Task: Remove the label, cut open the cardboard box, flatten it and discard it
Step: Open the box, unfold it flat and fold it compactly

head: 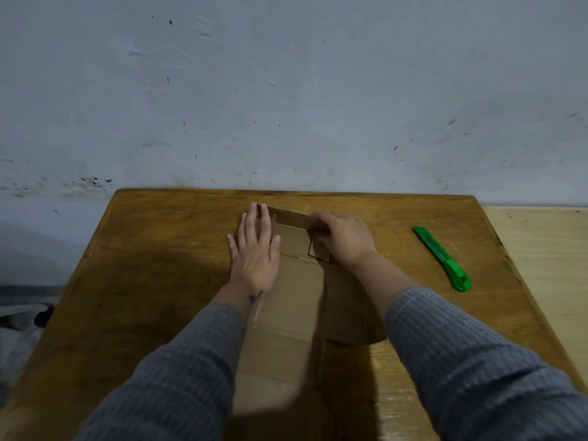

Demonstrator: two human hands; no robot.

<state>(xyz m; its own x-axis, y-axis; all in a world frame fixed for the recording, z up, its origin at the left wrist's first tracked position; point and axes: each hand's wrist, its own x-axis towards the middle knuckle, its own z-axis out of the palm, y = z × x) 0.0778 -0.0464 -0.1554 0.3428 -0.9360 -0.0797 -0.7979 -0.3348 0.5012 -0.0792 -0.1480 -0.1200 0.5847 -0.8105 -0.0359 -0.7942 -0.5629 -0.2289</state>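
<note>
Box (286, 313): brown corrugated cardboard, opened out and lying nearly flat, lengthwise from near edge toward the far side; far flaps partly raised; creases and panel seams visible across its surface. No label discernible.
Cutter (442, 257): green, lying flat, well right of box, apart from it.

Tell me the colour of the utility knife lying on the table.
Bright green; the utility knife shows clearly in the head view, right of the cardboard box.

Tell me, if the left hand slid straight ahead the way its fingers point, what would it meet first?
Probably the far edge of the cardboard box, just past the left hand. Beyond that, bare table, then the wall. Depth is uncertain.
</note>
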